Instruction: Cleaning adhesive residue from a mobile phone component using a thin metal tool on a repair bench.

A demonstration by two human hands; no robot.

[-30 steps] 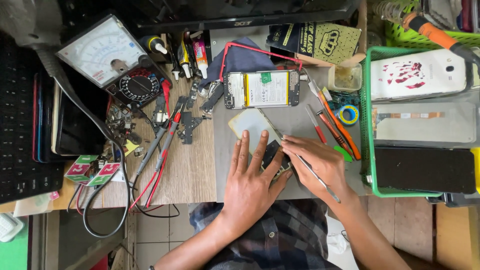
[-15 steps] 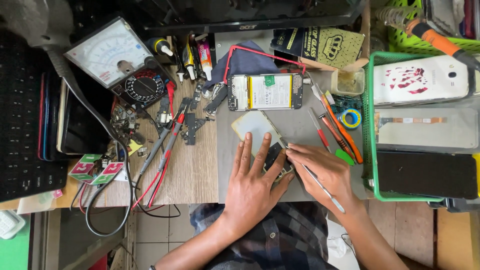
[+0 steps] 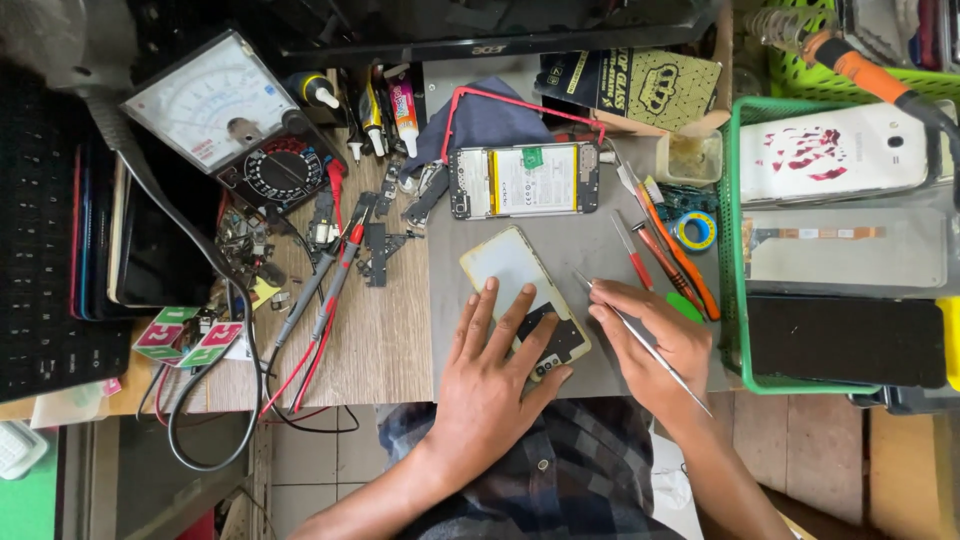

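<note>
The left hand [image 3: 490, 375] lies flat, fingers spread, pressing down a phone back cover [image 3: 520, 290] near the front edge of the grey mat [image 3: 590, 240]. The right hand [image 3: 650, 345] pinches thin tweezers [image 3: 640, 340] beside it. An opened phone [image 3: 525, 180] lies at the mat's far edge, screwdrivers [image 3: 665, 250] to the right.

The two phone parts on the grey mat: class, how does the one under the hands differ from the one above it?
The lower phone back lies tilted, pale and mostly bare; the opened phone lies level, showing a white battery with a green tab. The left hand presses the lower one; nothing touches the upper. Both rest on the grey mat.
</note>
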